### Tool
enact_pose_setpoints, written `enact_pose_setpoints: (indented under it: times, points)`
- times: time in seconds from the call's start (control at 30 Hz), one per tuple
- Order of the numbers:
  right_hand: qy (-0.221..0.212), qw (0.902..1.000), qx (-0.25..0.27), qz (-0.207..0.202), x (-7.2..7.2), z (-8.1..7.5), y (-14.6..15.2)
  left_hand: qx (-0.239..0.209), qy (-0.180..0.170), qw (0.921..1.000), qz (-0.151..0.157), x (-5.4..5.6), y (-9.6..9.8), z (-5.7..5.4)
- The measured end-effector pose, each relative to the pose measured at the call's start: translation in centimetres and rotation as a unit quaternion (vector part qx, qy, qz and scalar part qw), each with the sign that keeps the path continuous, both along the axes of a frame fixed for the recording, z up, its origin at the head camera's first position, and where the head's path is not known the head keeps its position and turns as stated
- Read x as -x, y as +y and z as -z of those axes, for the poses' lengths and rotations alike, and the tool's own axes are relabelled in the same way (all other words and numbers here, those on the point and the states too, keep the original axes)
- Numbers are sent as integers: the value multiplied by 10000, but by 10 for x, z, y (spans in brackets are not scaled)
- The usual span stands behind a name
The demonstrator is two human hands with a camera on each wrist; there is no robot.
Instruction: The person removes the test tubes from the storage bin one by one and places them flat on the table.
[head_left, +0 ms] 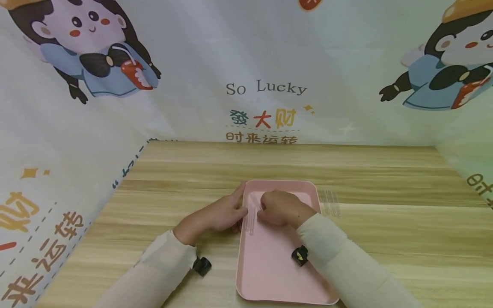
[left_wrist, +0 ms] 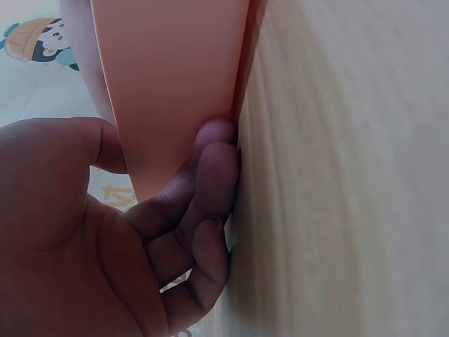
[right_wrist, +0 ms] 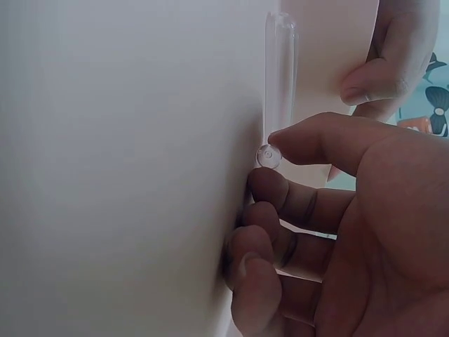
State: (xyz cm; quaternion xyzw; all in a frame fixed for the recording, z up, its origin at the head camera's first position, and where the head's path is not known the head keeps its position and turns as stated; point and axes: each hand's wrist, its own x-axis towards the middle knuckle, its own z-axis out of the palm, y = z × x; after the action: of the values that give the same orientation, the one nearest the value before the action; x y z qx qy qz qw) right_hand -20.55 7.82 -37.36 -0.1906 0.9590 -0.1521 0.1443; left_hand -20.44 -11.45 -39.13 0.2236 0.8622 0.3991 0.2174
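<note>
My left hand (head_left: 221, 212) grips the left side of a pink tray (head_left: 269, 269), its thumb over the rim and its fingers curled against the outer wall. Over the upper part of the tray, my right hand (head_left: 283, 208) pinches a clear test tube (right_wrist: 269, 156) by its rounded end between thumb and forefinger. The other curled fingers of that hand rest close to the tray floor. Further clear tubes (head_left: 252, 220) lie lengthwise inside the tray along its left wall, partly overlapped by the hands in the head view.
Several more clear tubes (head_left: 330, 203) lie side by side on the wooden table (head_left: 385, 239), just right of the tray. A printed cloth (head_left: 192, 64) with cartoon figures and lettering surrounds the table at the back and sides.
</note>
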Motion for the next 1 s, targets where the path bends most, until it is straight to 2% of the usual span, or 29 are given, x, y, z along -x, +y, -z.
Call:
enact_pose_setpoints:
  times: [0.33,0.6,0.77,1.0]
  points:
    - [-8,9999,99,-23,-1,-2,3,-57,-3,10000,46,1,1,1]
    - [-90,9998,176,68,-5,-15,6,-17,-32,10000,2,2,0,2]
    - [133,9999,81,1,-8,-22,11,-35,-98,9999,-12,1,0,4]
    - [532,9980,316,-162,-15,-33,24,-45,-108,9999,-58,2,0,3]
